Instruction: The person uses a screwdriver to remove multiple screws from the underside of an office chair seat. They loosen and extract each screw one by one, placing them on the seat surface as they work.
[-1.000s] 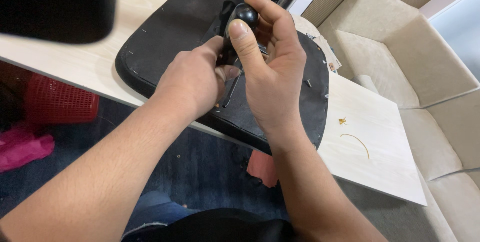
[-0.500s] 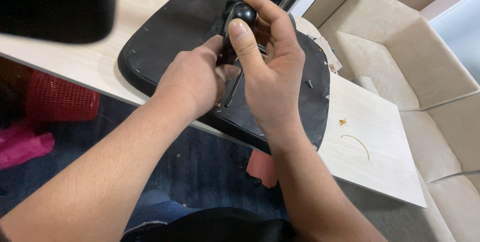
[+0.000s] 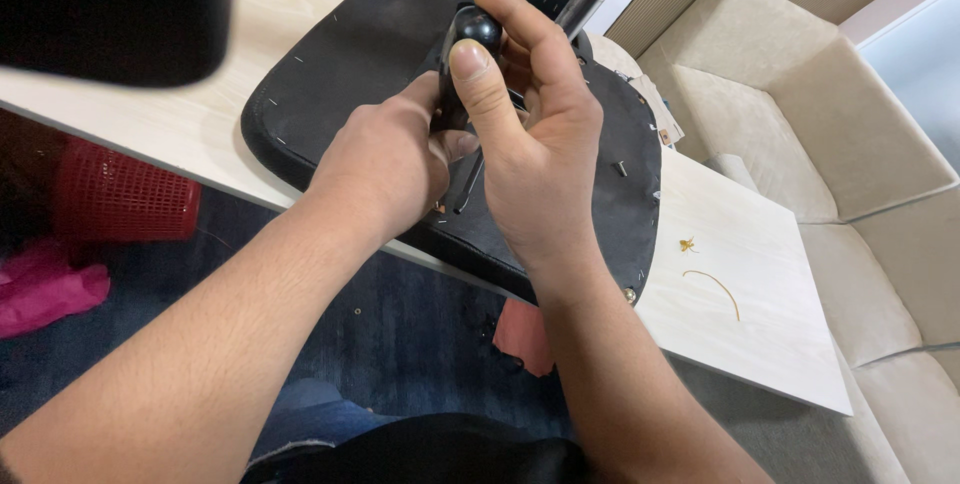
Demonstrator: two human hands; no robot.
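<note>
The right hand [image 3: 535,159] is closing its grip around a black round-ended handle [image 3: 472,29], thumb pressing its top, above the upturned black chair seat [image 3: 345,54] lying on the pale counter [image 3: 745,284]. The left hand [image 3: 385,169] is pinching the tool's lower part against the seat.

A single head-worn camera looks steeply down and forward from close above both forearms, facing the pale wooden table [image 3: 740,274]; a beige sofa [image 3: 860,144] lies toward two o'clock.
</note>
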